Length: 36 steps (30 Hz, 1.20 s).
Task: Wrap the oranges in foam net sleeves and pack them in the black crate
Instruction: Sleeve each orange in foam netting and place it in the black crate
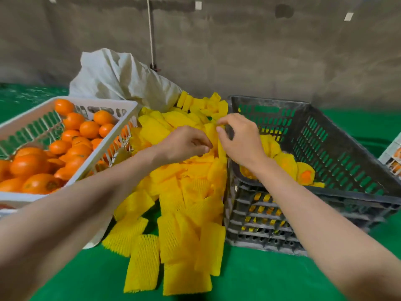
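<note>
A heap of yellow foam net sleeves (186,192) lies on the green cloth between two crates. Bare oranges (71,146) fill the white crate (128,105) on the left. The black crate (338,153) on the right holds several wrapped oranges (288,164). Both hands meet over the top of the heap. My left hand (184,144) and my right hand (240,140) each pinch the same yellow sleeve (213,135), which stands upright between them. No orange is in either hand.
A white sack (121,79) leans against the grey wall behind the heap. A cord (150,33) hangs down the wall. A corner of another box with oranges (393,157) shows at the far right. Green cloth (249,276) covers the surface.
</note>
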{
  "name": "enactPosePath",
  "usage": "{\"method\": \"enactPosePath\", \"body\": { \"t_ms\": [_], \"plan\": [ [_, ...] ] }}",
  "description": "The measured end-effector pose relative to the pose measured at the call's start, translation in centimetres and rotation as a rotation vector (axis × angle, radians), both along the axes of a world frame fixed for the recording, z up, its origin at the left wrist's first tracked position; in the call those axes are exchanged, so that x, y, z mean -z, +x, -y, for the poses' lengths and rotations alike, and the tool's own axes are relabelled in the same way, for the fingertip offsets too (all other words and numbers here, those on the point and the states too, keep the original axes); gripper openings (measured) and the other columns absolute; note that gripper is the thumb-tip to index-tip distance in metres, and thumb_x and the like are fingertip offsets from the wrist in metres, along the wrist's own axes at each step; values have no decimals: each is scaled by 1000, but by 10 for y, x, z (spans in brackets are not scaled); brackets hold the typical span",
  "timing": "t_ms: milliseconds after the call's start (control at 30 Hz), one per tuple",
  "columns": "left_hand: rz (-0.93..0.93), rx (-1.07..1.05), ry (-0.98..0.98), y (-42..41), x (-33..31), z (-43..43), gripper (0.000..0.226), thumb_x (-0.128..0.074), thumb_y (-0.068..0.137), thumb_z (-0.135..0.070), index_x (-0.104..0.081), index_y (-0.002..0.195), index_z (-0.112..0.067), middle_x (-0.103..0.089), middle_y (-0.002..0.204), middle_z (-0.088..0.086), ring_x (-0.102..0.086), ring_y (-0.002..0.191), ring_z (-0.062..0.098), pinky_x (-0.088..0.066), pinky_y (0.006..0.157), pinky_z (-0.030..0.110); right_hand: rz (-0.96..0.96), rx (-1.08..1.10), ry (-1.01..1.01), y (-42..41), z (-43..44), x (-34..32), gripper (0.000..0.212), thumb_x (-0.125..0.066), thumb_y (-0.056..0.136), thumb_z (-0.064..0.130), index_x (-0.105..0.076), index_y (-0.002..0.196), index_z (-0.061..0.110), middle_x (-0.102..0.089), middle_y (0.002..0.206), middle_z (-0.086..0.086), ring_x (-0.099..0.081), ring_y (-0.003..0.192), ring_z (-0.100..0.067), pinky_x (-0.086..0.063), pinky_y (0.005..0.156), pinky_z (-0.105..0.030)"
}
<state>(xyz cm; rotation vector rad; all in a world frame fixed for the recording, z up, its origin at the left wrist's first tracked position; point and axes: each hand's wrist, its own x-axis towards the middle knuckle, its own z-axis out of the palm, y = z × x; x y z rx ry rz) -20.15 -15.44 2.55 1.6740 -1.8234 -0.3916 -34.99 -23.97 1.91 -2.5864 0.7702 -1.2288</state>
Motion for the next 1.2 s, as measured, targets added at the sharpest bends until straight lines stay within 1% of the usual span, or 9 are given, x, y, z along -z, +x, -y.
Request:
{"method": "enactPosePath", "body": {
  "t_ms": [167, 367, 500, 600, 767, 867, 1000, 1100, 1200],
  "plan": [
    [-168, -179, -72, 63, -2, -46, 8, -63, 89, -14, -69, 92, -9, -70, 83, 1, -69, 77, 17, -55, 76, 37, -256, -87, 141, 52, -37, 28, 22, -56, 90, 17, -61, 110, 9, -62, 113, -12, -55, 107, -29, -43, 88, -36],
    [-226, -256, -68, 109, 16, -96, 8, -62, 90, -13, -67, 89, -19, -72, 89, 1, -70, 78, 13, -57, 80, 39, -946, 103, 255, 88, -39, 101, 31, -50, 90, 11, -52, 120, 5, -53, 126, -20, -52, 117, -35, -45, 90, -39],
    [-243, -272, -50, 129, 24, -117, 7, -61, 91, -13, -68, 93, -14, -71, 91, 3, -69, 82, 15, -57, 82, 42, -1113, 208, 238, 85, -32, 129, 35, -46, 93, 11, -42, 128, 5, -45, 130, -19, -46, 121, -34, -42, 94, -41],
    [-245, -284, -38, 141, 29, -126, 12, -63, 90, -12, -69, 97, -6, -70, 97, 10, -68, 84, 16, -57, 81, 40, -1032, 262, 183, 92, -31, 125, 31, -35, 94, 3, -48, 122, 3, -52, 126, -19, -51, 117, -34, -44, 90, -40],
    [-296, -311, -37, 149, 38, -131, 13, -64, 88, -8, -68, 100, -5, -68, 109, 11, -65, 98, 17, -55, 85, 28, -652, 248, 255, 116, -43, 74, 30, -47, 87, 5, -61, 113, 12, -61, 117, -18, -57, 110, -35, -45, 83, -36],
    [-308, -251, 12, 145, 38, -127, 30, -69, 85, -9, -63, 114, -10, -64, 114, 2, -61, 105, 13, -53, 89, 27, -392, -2, 376, 121, -56, 36, 23, -55, 84, -2, -67, 103, 6, -65, 107, -17, -58, 103, -30, -39, 77, -29],
    [-222, -150, 102, 134, 36, -117, 58, -75, 80, -25, -52, 132, -15, -56, 116, -4, -53, 110, 11, -45, 91, 28, -249, -317, 539, 128, -83, 5, 23, -53, 83, -13, -67, 93, 1, -65, 88, -14, -57, 78, -17, -43, 67, -22],
    [-126, -182, 5, 130, 38, -114, 22, -74, 81, -25, -63, 86, -8, -50, 72, 0, -49, 67, 14, -35, 61, 28, -97, -285, 605, 138, -95, 2, 14, -55, 87, -6, -64, 96, 0, -64, 84, -11, -55, 72, -9, -42, 63, -22],
    [-122, -288, -105, 136, 42, -117, 30, -74, 82, -22, -49, 68, -14, -39, 59, -5, -34, 53, 6, -26, 49, 22, -27, -126, 394, 147, -103, 5, 19, -58, 91, 19, -66, 85, 2, -65, 80, -6, -56, 75, -17, -42, 66, -24]
  ]
}}
